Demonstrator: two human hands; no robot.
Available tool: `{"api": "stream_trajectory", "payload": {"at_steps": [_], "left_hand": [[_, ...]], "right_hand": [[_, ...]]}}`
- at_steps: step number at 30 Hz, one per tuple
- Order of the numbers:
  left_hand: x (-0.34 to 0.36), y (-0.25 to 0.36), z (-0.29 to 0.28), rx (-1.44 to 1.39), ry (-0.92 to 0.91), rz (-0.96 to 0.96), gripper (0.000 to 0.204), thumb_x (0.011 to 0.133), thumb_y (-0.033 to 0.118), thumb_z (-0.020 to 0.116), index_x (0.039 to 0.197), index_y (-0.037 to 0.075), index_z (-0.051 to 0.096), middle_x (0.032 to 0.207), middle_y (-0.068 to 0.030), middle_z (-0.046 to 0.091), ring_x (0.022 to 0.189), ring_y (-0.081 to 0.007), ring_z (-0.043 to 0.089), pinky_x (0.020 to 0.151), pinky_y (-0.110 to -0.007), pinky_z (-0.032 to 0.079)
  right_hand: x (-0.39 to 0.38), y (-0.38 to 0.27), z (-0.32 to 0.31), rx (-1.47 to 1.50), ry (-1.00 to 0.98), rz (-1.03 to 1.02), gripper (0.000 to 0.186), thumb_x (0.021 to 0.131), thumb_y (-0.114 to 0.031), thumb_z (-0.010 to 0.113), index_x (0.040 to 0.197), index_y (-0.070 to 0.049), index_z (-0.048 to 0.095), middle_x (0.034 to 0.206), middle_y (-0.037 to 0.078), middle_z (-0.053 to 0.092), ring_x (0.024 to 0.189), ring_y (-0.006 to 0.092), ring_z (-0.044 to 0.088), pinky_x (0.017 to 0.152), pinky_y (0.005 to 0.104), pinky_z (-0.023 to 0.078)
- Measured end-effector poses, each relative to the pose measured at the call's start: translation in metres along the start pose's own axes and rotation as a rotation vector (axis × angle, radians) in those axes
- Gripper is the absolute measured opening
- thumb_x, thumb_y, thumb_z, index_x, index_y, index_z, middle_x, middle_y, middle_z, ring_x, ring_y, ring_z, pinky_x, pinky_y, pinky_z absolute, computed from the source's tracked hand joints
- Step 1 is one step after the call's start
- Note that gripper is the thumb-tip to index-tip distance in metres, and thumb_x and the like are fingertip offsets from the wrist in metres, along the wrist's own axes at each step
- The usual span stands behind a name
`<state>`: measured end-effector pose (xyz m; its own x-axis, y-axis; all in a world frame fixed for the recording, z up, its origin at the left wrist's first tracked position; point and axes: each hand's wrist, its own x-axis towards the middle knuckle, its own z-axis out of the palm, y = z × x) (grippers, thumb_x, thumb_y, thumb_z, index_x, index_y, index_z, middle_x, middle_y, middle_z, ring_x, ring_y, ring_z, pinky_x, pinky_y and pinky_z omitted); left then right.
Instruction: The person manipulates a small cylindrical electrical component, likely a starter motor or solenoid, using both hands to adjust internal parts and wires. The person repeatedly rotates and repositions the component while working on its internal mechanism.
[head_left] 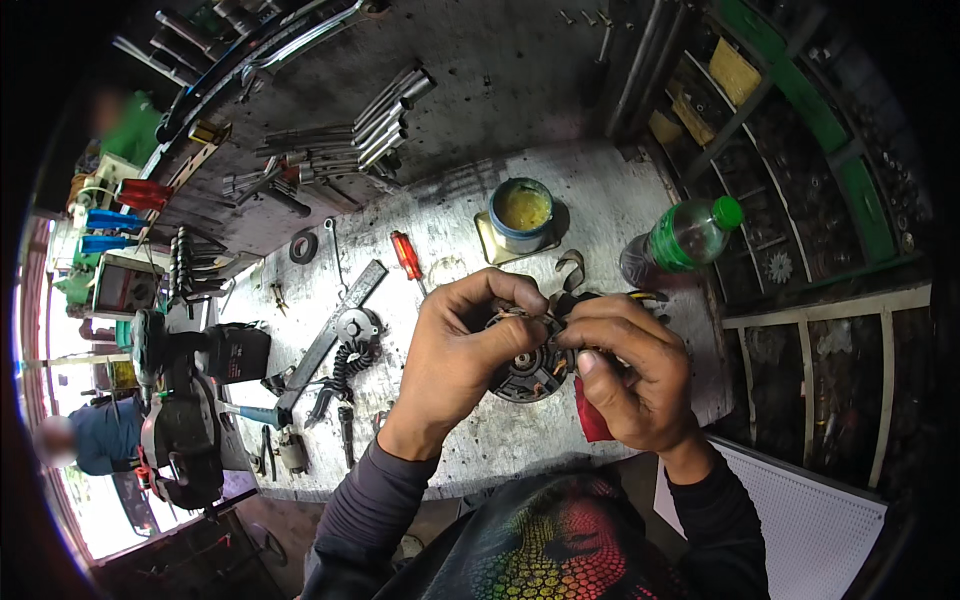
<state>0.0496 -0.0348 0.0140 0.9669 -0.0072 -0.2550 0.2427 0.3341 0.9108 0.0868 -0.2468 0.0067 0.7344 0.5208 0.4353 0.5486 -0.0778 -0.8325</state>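
At the middle of the bench is a round dark metal part (pixel 525 375) with a hub in its centre and copper-coloured bits, like the inside of a small motor. My left hand (pixel 455 350) grips its upper left edge between thumb and bent fingers. My right hand (pixel 635 375) is closed in a pinch at its upper right edge, by some dark and yellow wires; whatever the fingertips hold is too small and hidden to name. A red cloth or piece (pixel 592 412) shows under my right hand. Just beyond my hands stands an open tin of yellowish grease (pixel 522 210).
A plastic bottle with a green cap (pixel 685 238) stands at the right. Leftward on the bench (pixel 400 340) lie a red screwdriver (pixel 406 255), a hammer (pixel 260 412), a flat metal bar (pixel 340 320) and a coiled black cord (pixel 348 368). Shelves (pixel 770 200) border the right side.
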Motion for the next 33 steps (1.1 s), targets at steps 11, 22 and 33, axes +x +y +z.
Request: {"api": "stream_trajectory", "payload": {"at_steps": [11, 22, 33], "left_hand": [[0.003, 0.004, -0.001, 0.201, -0.082, 0.05, 0.023, 0.087, -0.002, 0.076, 0.109, 0.003, 0.07, 0.102, 0.001, 0.07, 0.093, -0.0064, 0.066, 0.084, -0.023, 0.054], [-0.112, -0.057, -0.108, -0.065, 0.323, 0.269, 0.038, 0.1, 0.023, 0.072, 0.128, -0.003, 0.07, 0.122, -0.0147, 0.073, 0.111, -0.0211, 0.067, 0.1, -0.035, 0.051], [-0.377, -0.364, -0.038, 0.15, 0.72, -0.558, 0.066, 0.101, 0.06, 0.069, 0.114, -0.005, 0.078, 0.096, -0.0129, 0.079, 0.089, -0.0281, 0.074, 0.082, -0.04, 0.058]], "right_hand": [[0.002, -0.005, -0.001, -0.064, -0.044, 0.017, 0.029, 0.089, -0.018, 0.071, 0.108, 0.004, 0.073, 0.112, 0.018, 0.07, 0.103, 0.0311, 0.071, 0.092, 0.041, 0.057], [-0.118, -0.019, -0.065, 0.488, -0.412, 0.432, 0.031, 0.087, -0.011, 0.084, 0.114, 0.002, 0.079, 0.094, 0.015, 0.077, 0.087, 0.0278, 0.074, 0.078, 0.0403, 0.06], [-0.431, 0.039, -0.029, -0.424, -0.689, 1.475, 0.025, 0.106, -0.018, 0.065, 0.116, 0.003, 0.076, 0.098, 0.015, 0.077, 0.085, 0.0205, 0.071, 0.078, 0.0364, 0.056]]}}
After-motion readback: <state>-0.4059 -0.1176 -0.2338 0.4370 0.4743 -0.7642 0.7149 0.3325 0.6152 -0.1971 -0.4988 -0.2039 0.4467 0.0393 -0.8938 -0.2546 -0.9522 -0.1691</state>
